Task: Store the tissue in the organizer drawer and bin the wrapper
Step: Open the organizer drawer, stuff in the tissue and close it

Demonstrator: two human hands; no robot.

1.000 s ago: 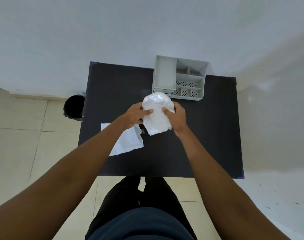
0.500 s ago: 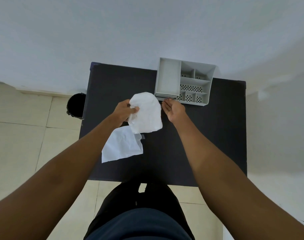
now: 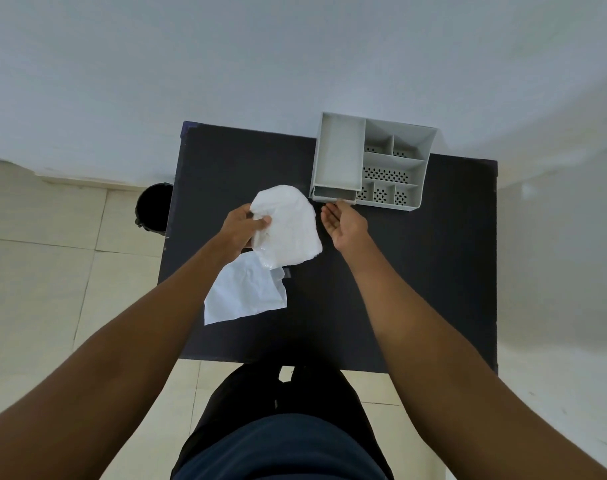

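My left hand (image 3: 241, 230) is shut on a soft, crumpled white tissue bundle (image 3: 290, 226), held above the black table (image 3: 433, 271). A flat white sheet (image 3: 243, 294) with a translucent plastic-looking edge lies on the table just below it; it looks like the wrapper. My right hand (image 3: 345, 223) is palm up and holds nothing, with its fingertips at the front of the small drawer (image 3: 335, 194) at the grey organizer's (image 3: 340, 154) lower left. The drawer sticks out a little.
A black bin (image 3: 154, 207) stands on the tiled floor off the table's left edge. The organizer sits at the table's far edge against a white wall. My legs are at the near edge.
My right hand let go of the white bundle and moved right and forward to the drawer front. The left hand kept the bundle and shifted it left.
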